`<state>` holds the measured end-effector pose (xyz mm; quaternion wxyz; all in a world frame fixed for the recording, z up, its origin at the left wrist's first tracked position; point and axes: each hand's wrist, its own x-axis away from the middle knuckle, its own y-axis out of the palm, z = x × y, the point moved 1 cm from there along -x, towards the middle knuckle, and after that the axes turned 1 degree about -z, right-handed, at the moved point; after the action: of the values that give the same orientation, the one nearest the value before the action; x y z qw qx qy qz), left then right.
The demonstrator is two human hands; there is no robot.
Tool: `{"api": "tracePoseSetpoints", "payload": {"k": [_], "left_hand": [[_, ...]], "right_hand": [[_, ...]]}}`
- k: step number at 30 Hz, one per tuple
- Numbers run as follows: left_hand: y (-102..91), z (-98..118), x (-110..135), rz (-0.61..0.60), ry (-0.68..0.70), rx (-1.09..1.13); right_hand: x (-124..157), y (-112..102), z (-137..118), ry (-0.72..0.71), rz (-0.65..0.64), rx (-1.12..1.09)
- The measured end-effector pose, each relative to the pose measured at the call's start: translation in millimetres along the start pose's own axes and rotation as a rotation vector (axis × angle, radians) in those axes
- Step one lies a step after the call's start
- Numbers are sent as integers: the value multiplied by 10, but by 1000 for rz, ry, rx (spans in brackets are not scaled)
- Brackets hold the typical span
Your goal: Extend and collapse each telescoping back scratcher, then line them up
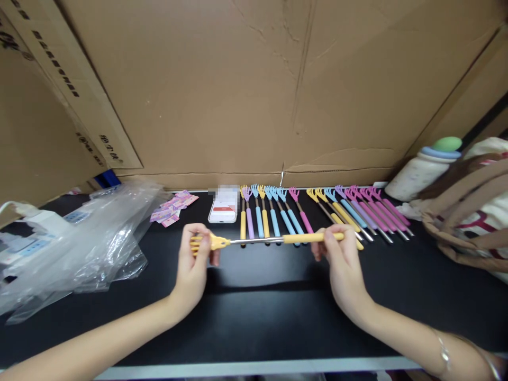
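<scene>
A yellow telescopic back scratcher (256, 241) is stretched level between my two hands, above the black table. My left hand (194, 254) is closed around its claw-shaped head, with some prongs showing between the fingers. My right hand (343, 259) grips the yellow handle near its end. Part of the metal rod shows between head and handle. Just behind lies a row of back scratchers (273, 214) in yellow, purple, blue and pink, claws toward the cardboard. To the right, a second group of back scratchers (363, 211) lies slanted, with metal rod ends toward me.
Clear plastic bags (99, 243) pile up on the left, beside small pink and purple cards (172, 206). A phone (222, 211) lies behind my left hand. At right are a white bottle (420, 172) and a brown bag (456, 222). A cardboard wall (238, 95) closes the back.
</scene>
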<state>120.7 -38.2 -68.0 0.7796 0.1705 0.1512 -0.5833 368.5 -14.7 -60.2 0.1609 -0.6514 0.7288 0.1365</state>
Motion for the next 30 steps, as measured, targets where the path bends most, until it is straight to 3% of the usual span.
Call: {"api": "tracePoseSetpoints", "payload": {"k": [6,16,24,30], "left_hand": [[243,-4,42,-65,37,55],[182,10,-19,-80,60,36],[72,56,-159,-213,-91,-15],[9,127,-323,-243,-170,-71]], "right_hand": [[120,220,-25,-27,-57,-42],[64,178,10,4,-150,-15],[-217,55,-177,-146,-253,86],[-434,-40,-247,-346,-400,317]]}}
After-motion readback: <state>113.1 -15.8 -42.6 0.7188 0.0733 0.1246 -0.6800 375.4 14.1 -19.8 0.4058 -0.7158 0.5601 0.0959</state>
